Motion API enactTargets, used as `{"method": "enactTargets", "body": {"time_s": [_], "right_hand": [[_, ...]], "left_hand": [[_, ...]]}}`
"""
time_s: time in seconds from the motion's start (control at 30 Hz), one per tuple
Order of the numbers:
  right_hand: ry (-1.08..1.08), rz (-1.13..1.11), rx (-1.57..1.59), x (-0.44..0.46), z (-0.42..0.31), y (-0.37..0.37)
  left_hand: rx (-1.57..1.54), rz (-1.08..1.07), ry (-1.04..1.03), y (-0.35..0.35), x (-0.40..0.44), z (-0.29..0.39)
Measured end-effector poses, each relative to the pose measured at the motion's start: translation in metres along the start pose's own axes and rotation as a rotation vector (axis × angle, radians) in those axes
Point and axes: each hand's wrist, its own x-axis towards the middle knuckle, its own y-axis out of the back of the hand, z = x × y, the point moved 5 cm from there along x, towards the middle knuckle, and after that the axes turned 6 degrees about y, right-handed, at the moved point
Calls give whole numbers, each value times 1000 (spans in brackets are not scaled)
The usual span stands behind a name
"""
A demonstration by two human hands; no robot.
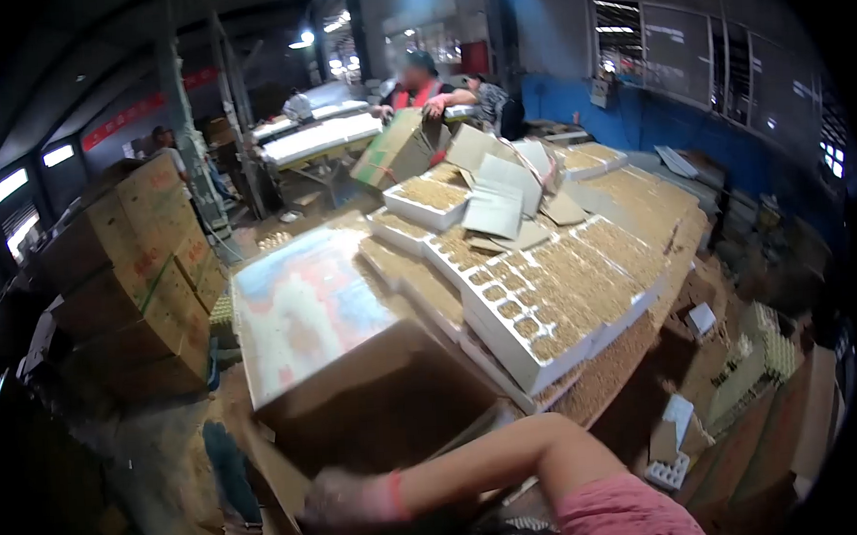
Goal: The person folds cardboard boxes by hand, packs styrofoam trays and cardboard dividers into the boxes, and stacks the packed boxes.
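Observation:
An open cardboard box (pixel 387 391) stands at the near edge of the work table, its inside facing me. My left hand (pixel 234 471), in a dark glove with a striped cuff, is upright at the outer left side of the box, fingers stretched out. At the box's near left corner is my right hand (pixel 348 497), in a brownish glove with a pink cuff. It is blurred, and its fingers cannot be made out. Beyond the box lie white foam trays (pixel 510 336) covered with brown granules, with loose cardboard pieces (pixel 502 191) on top.
Stacked cartons (pixel 143 273) stand at the left. A pale, stained board (pixel 304 303) covers the table's left part. Across the table a person (pixel 417 89) holds a carton (pixel 393 151). Foam scraps and egg-type trays (pixel 753 362) lie at the right; more people are farther back.

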Motion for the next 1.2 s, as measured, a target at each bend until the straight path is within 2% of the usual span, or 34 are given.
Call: {"method": "enactTargets", "body": {"time_s": [0.03, 0.07, 0.1, 0.13, 0.17, 0.27, 0.3, 0.33, 0.37, 0.4, 0.43, 0.5, 0.57, 0.6, 0.67, 0.73, 0.77, 0.8, 0.87, 0.93, 0.97, 1.0, 1.03, 1.07, 1.1, 1.13, 1.17, 1.2], "right_hand": [[-135, -215, 312, -8, -6, -18], [-267, -420, 623, -25, -22, 11], [-41, 111, 394, -36, -13, 0], [-72, 569, 457, -87, -4, 41], [-266, 875, 552, -147, 15, 57], [-952, 1427, 236, -313, 38, 45], [-1102, 1748, 396, -377, 63, 6], [-1268, 1758, 512, -414, 77, -33], [-1362, 1653, 708, -443, 91, -70], [-1557, 1754, 917, -444, 102, -85], [-1575, 1784, 905, -445, 125, -104], [-1586, 1816, 881, -460, 144, -117], [-1568, 1727, 1074, -466, 147, -123], [-1605, 1751, 983, -456, 127, -93], [-1397, 1669, 889, -466, 111, -90], [-1228, 1867, 709, -460, 105, -89], [-1376, 1876, 559, -456, 102, -93], [-1501, 1896, 698, -446, 104, -99], [-1331, 2059, 1026, -454, 130, -124], [-1034, 2089, 1253, -442, 129, -102], [-925, 2034, 1542, -450, 134, -105], [-898, 1948, 1634, -447, 127, -93], [-882, 1871, 1604, -437, 112, -68], [-867, 1811, 1606, -437, 108, -54], [-851, 1752, 1606, -437, 104, -40], [-837, 1706, 1646, -439, 106, -34], [-823, 1659, 1685, -441, 108, -28], [-857, 1459, 1329, -435, 105, -4]], "left_hand": [[175, -98, 127, -15, -9, 17], [350, -201, 239, -26, -11, 21], [136, -145, 224, -14, -3, -10], [135, -171, 240, -16, 2, -14], [95, -226, 200, -20, 7, -14], [-55, -341, 64, -30, 14, -8], [-105, -372, 17, -32, 17, -6], [-110, -380, 24, -32, 21, -12], [166, -323, -35, -30, 27, -16], [296, -297, -66, -32, 32, -19], [426, -268, -96, -34, 36, -22], [368, -294, -184, -43, 40, -14], [425, -286, -148, -42, 36, -5], [478, -265, -110, -42, 35, -5], [488, -253, -145, -38, 35, -5], [468, -249, -154, -41, 28, 1], [465, -235, -157, -43, 27, 4], [437, -239, -116, -46, 26, 6], [396, -248, -32, -47, 25, 13], [431, -228, -23, -36, 38, 0], [419, -237, -7, -27, 46, -13], [406, -247, 8, -20, 48, -21], [352, -288, 103, -22, 49, -20], [427, -324, 57, -29, 51, -12], [512, -280, -152, -39, 53, 0], [448, -282, -1, -41, 54, 3], [460, -271, -44, -45, 59, 8], [491, -303, 68, -45, 63, 10]]}}
